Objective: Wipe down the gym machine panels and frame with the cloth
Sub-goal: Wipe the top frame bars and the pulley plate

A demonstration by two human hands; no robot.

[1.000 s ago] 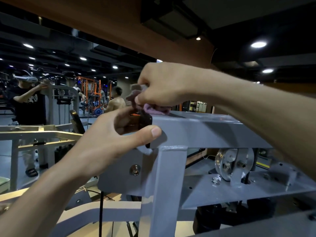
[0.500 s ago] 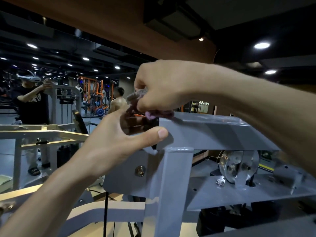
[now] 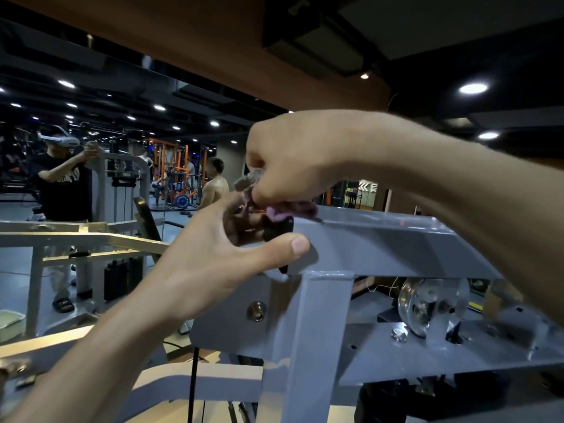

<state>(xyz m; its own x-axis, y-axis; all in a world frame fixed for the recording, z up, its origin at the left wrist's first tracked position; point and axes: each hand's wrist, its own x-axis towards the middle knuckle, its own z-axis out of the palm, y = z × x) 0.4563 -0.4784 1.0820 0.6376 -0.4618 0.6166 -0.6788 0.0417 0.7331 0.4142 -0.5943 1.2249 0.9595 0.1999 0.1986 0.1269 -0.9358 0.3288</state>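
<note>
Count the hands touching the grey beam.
2. The right hand grips the purple cloth on the top of the beam at its left end. The left hand holds that end, thumb along its front face. Its fingers are partly hidden.

Two bare forearms, no sleeves; left hand [image 3: 213, 254] and right hand [image 3: 293, 157] ungloved, ringless.
</note>
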